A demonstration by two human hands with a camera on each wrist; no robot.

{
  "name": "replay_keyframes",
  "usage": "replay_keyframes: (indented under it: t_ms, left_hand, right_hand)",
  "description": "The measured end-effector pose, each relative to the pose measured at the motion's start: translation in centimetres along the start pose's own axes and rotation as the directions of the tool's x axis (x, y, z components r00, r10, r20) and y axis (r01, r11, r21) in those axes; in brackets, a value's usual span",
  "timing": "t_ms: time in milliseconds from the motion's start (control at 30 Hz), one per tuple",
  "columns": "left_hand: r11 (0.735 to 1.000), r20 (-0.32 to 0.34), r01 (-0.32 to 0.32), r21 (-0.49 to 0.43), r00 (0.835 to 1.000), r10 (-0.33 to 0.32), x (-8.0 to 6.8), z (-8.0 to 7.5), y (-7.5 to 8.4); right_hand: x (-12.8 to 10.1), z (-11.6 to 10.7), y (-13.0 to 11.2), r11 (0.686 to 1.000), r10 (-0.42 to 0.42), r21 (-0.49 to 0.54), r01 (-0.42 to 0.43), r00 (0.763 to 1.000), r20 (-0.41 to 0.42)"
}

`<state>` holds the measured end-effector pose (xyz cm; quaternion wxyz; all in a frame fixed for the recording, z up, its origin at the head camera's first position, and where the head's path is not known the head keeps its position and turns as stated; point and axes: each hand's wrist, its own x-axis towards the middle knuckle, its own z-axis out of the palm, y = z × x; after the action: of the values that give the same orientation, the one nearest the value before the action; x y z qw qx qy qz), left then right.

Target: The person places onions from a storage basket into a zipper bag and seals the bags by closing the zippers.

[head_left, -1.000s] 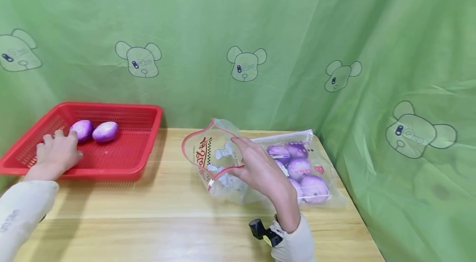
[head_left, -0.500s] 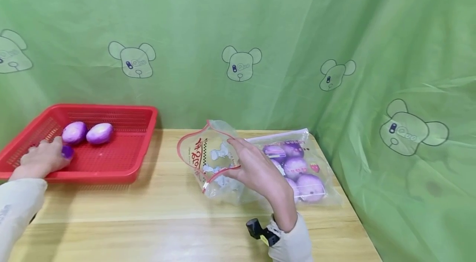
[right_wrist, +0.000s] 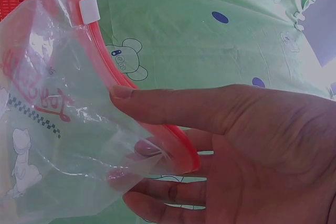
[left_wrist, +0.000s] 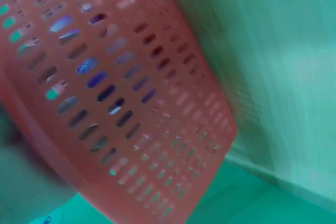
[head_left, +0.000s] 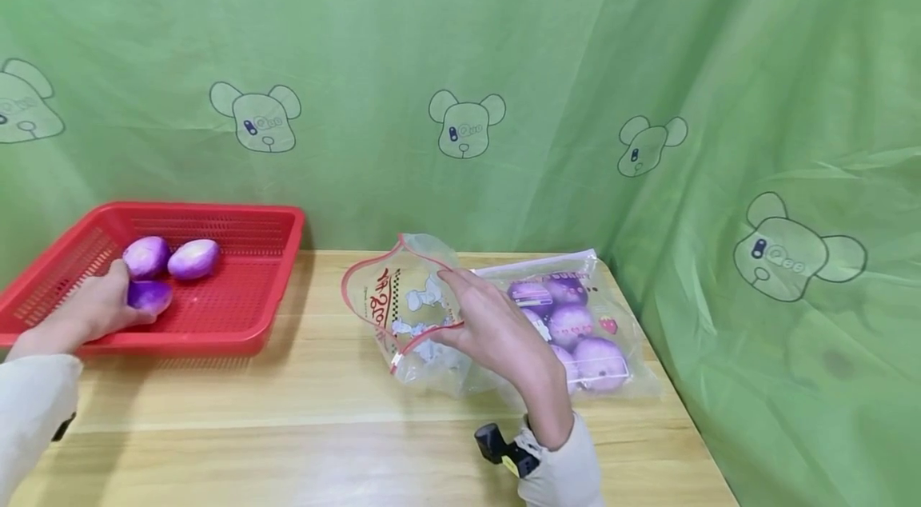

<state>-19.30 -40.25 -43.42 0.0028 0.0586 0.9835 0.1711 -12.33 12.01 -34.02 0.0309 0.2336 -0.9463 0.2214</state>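
My left hand (head_left: 93, 307) reaches over the near side of the red plastic basket (head_left: 216, 343) and grips a purple oval vegetable (head_left: 153, 297), onion-like in look, between fingers and thumb. Beside it in the basket lie two more like it, with pale tops: one vegetable (head_left: 146, 257) and another vegetable (head_left: 194, 259). At the centre, my right hand (head_left: 504, 327) holds the red-edged mouth of a clear zip bag (head_left: 396, 295) spread wide. In the right wrist view the thumb lies along the red zip (right_wrist: 118, 80), with fingers behind the plastic. The printed bag shows no vegetables inside.
A second clear bag (head_left: 636, 379) lies flat on the wooden table (head_left: 324, 443) at the right, with several purple round vegetables (head_left: 603, 363) in it. A green curtain (head_left: 374, 27) hangs behind and along the right. The left wrist view is filled mostly by the basket's slotted wall (left_wrist: 173, 103).
The left hand has lowered into the basket, taken hold of a purple vegetable and drawn it into view beside the other two. The right hand stays on the zip bag. The head view has shifted slightly.
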Motion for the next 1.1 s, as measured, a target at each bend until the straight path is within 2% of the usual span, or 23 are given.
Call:
replay_keyframes:
  t_ms: [133,233,333,467,700,800,967,1067,1100]
  left_hand:
    - [0.996,-0.097,-0.088,0.012,0.991,0.088,0.2,0.2,0.9]
    - [0.99,-0.19,-0.14,0.03,0.971,0.143,0.4,0.3,1.9]
    - [0.986,-0.253,-0.165,0.032,0.953,0.168,0.5,0.5,3.1]
    - [0.986,-0.305,-0.163,0.029,0.938,0.164,0.3,0.7,4.6]
    - [0.995,-0.36,-0.089,-0.05,0.931,0.065,-0.3,0.3,7.3]
    - [0.992,-0.392,-0.084,-0.089,0.919,0.043,-0.8,0.2,8.8]
    - [0.977,-0.47,-0.173,-0.124,0.877,0.096,-1.3,0.4,11.3]
    - [0.966,-0.505,-0.204,-0.158,0.858,0.098,-1.6,0.3,13.3]
    - [0.964,-0.51,-0.205,-0.172,0.856,0.091,-1.7,0.2,14.0]
  right_hand:
    - [0.0,0.1,0.1,1.0,-0.007,-0.007,0.007,1.0,-0.002]
    - [0.0,0.1,0.2,1.0,-0.017,-0.012,0.017,1.0,-0.01]
    - [0.0,0.1,0.3,1.0,-0.02,-0.013,0.02,1.0,-0.012]
    - [0.0,0.2,0.2,1.0,-0.024,-0.01,0.024,1.0,-0.013]
    - [0.0,0.2,0.1,1.0,-0.003,-0.02,0.003,1.0,-0.001]
    - [0.1,0.2,0.0,1.0,0.005,-0.02,-0.005,1.0,0.005]
    - [0.2,0.2,0.0,1.0,0.011,-0.019,-0.011,1.0,0.001]
    - [0.2,0.3,0.0,1.0,0.016,-0.022,-0.016,1.0,-0.005]
    - [0.2,0.3,0.0,1.0,0.017,-0.02,-0.017,1.0,-0.007]
